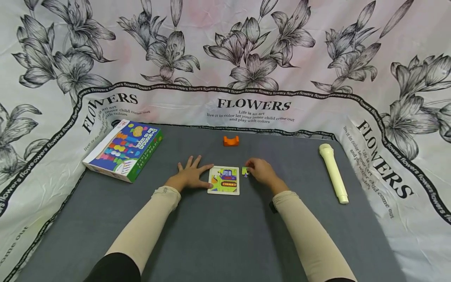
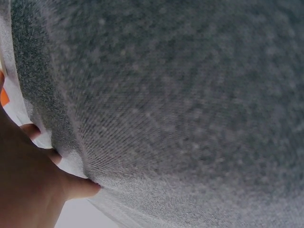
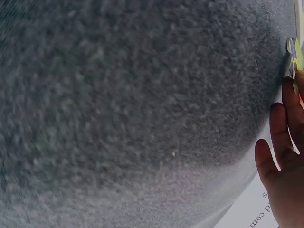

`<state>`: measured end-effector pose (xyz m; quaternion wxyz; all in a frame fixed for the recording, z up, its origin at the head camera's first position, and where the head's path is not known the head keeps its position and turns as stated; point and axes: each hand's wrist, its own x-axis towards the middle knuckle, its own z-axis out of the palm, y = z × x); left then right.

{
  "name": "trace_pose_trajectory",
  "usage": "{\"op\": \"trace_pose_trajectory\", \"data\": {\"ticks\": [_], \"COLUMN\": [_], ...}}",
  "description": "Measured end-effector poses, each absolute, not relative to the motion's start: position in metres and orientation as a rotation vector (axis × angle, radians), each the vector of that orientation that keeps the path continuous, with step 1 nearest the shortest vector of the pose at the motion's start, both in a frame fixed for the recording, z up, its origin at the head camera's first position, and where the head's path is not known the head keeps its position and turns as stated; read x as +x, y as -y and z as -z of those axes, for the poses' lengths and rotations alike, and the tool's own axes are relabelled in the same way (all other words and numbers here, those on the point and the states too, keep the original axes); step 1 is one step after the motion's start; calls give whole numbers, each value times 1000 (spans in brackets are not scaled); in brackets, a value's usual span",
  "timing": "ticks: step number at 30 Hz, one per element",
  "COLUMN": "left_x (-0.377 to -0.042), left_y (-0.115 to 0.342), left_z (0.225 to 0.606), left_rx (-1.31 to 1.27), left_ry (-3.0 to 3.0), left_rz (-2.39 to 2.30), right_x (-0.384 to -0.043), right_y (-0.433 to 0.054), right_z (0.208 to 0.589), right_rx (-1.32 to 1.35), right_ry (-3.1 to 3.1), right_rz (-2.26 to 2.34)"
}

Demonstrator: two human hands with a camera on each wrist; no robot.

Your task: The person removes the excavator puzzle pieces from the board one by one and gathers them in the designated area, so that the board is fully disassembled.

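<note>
A small square jigsaw puzzle (image 1: 224, 180) in a pale frame, showing a purple and orange digger on yellow-green, lies flat on the grey table. My left hand (image 1: 189, 175) is spread out at its left side, thumb and index fingertips at the frame's edge. Just right of the frame, my right hand (image 1: 262, 172) pinches a green and purple puzzle piece (image 1: 244, 171) by its right side. In the right wrist view the puzzle piece (image 3: 294, 54) shows at the fingertips of the right hand (image 3: 287, 156). The left wrist view catches the left hand (image 2: 33, 180) but not the puzzle.
Behind the puzzle stands a small orange notched block (image 1: 231, 141). A colourful toy box (image 1: 123, 150) lies at the left, and a pale yellow tube with a wider end (image 1: 333, 173) at the right. Flower-printed white cloth (image 1: 253, 105) borders the grey table (image 1: 218, 239).
</note>
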<state>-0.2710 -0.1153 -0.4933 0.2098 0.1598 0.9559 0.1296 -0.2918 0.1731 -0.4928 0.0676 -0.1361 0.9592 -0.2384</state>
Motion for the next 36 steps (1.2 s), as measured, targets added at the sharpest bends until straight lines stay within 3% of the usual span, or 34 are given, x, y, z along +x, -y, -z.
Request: {"op": "trace_pose_trajectory", "data": {"ticks": [13,24,36], "left_x": [-269,-269,-264], "left_y": [117,117,118], "left_z": [496,505,507], "left_rx": [472,504,670], "left_ry": [-2683,-2713,-2779], "left_rz": [-379,-367,-275], "right_x": [-289,-283,-281], "right_y": [-163,-111,-101], "right_z": [497,497,498], "right_rx": [-484,-862,-891], "right_ry": [-2940,-2917,-2906], "right_rz": [703,445,307]}}
